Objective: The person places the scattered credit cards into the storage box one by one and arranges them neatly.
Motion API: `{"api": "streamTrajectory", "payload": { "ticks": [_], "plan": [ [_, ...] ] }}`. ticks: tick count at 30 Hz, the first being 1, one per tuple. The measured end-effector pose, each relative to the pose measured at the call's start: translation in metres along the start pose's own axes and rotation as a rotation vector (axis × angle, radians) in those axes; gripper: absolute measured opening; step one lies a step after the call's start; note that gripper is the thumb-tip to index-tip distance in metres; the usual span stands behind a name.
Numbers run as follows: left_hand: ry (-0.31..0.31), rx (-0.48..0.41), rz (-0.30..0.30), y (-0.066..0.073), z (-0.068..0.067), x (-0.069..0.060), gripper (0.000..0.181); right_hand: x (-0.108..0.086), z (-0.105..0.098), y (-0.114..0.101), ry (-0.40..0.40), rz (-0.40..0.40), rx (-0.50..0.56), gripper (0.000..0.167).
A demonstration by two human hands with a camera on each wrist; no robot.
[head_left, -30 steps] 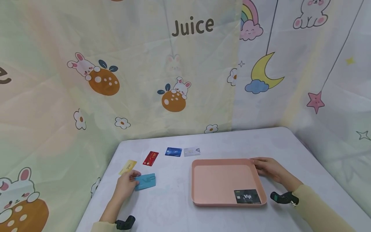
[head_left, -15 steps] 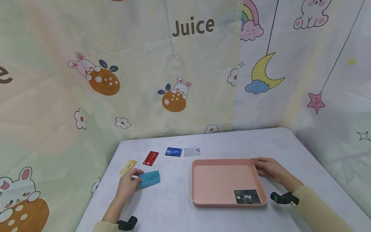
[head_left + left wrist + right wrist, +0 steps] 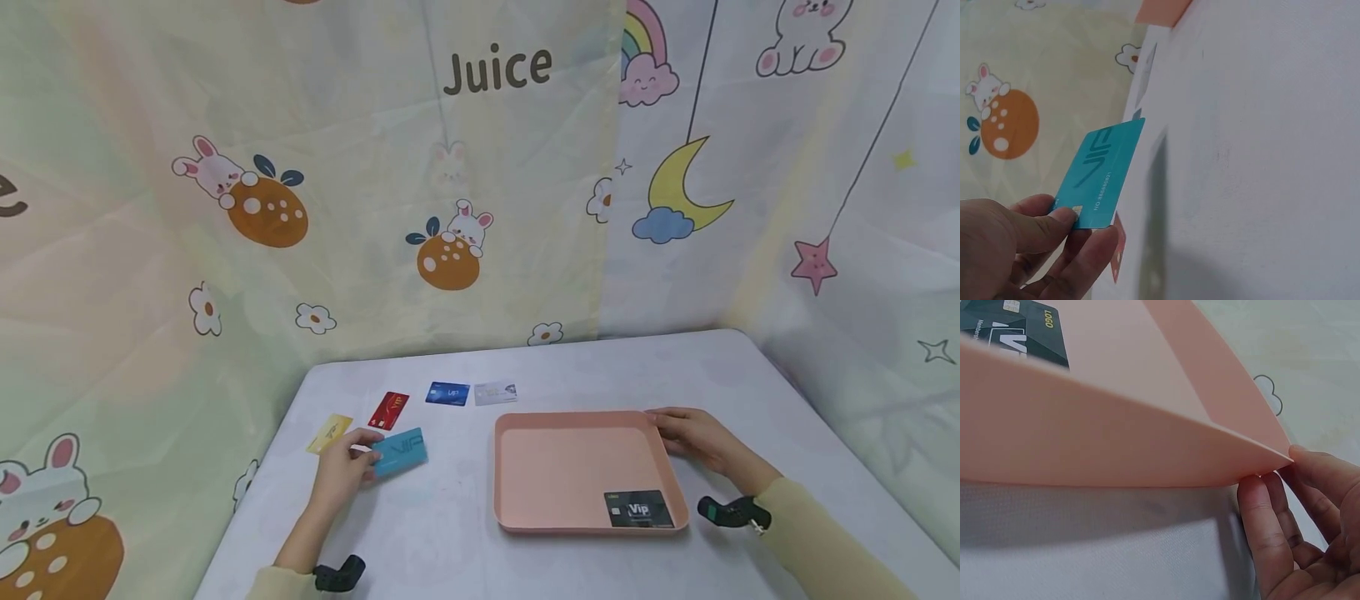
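My left hand [image 3: 347, 468] pinches a teal VIP card [image 3: 401, 452] by its left end. In the left wrist view the card [image 3: 1100, 175] is raised off the table and tilted, the thumb on its printed face near the chip and other fingers behind. My right hand [image 3: 708, 446] holds the far right corner of a pink tray [image 3: 570, 421]; the right wrist view has fingers [image 3: 1263, 528] against its rim and underside. A black Vip card [image 3: 639, 509] lies inside the tray, at the near right corner.
On the white table [image 3: 420, 550], a yellow card [image 3: 328, 432], a red card [image 3: 388, 411], a blue card [image 3: 447, 393] and a pale silver card [image 3: 495, 393] lie in an arc behind the left hand. A printed curtain [image 3: 360, 208] hangs behind the table.
The left hand has carried the teal card to the right and away from me, off the spot near the yellow card. The right hand and the tray stay in place.
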State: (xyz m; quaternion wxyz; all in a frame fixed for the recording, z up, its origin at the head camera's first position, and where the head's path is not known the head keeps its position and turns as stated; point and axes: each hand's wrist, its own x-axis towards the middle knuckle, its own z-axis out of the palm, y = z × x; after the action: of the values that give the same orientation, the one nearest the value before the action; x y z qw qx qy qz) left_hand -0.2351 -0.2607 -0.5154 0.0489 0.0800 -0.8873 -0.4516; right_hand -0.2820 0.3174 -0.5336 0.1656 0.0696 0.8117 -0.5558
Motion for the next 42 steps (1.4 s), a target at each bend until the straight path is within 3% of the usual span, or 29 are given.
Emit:
{"api": "streamTrajectory", "payload": {
  "ticks": [10, 28, 42],
  "plan": [
    [0.037, -0.054, 0.041, 0.012, 0.01, -0.003, 0.023, 0.002, 0.0, 0.0, 0.002, 0.006, 0.003, 0.073],
    [-0.052, -0.178, 0.11, 0.061, 0.047, 0.001, 0.024, 0.0, 0.0, 0.0, -0.006, -0.009, 0.006, 0.073],
    [-0.114, -0.225, 0.195, 0.083, 0.074, -0.002, 0.022, -0.001, -0.001, 0.0, 0.001, -0.012, 0.042, 0.068]
  ]
}}
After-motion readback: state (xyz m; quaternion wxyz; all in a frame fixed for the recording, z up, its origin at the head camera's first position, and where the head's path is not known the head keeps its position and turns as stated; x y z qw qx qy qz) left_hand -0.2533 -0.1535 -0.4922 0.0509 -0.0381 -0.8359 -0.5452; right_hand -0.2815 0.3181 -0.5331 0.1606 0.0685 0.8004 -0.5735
